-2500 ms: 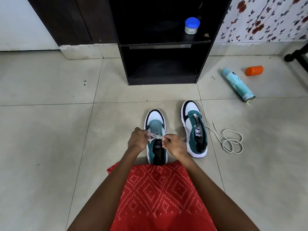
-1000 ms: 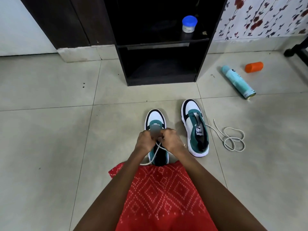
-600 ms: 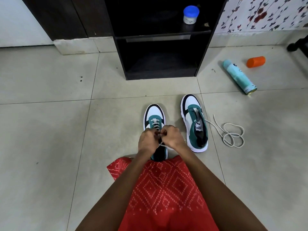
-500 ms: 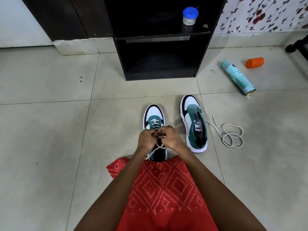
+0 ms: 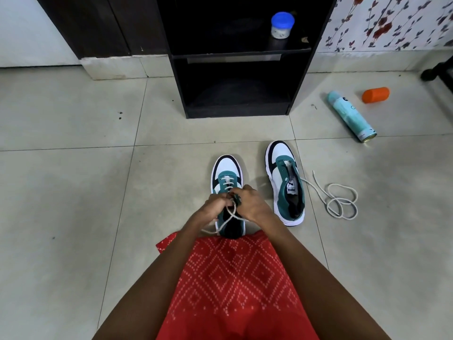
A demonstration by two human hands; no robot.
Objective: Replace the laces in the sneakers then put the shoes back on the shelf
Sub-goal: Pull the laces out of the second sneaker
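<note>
Your left hand (image 5: 217, 204) and right hand (image 5: 250, 204) meet over the near sneaker (image 5: 226, 173), fingers curled, both pinching its lace (image 5: 229, 218). A loop trails off toward 7 o'clock. The toe points to 12, and the heel touches the red cloth (image 5: 232, 278) on your lap.

Broad floor tile (image 5: 73, 192) runs from 8 to 11 o'clock. The shelf (image 5: 235, 111) stands at 12, its front edge well apart from the toes. A blue-lidded jar (image 5: 282, 25) sits on its upper board.

The second sneaker (image 5: 285, 182) lies near at 2 o'clock. A loose lace (image 5: 340, 202) is coiled beside it at 3. A spray can (image 5: 350, 116) and an orange cap (image 5: 375, 94) lie farther out at 1 to 2 o'clock.
</note>
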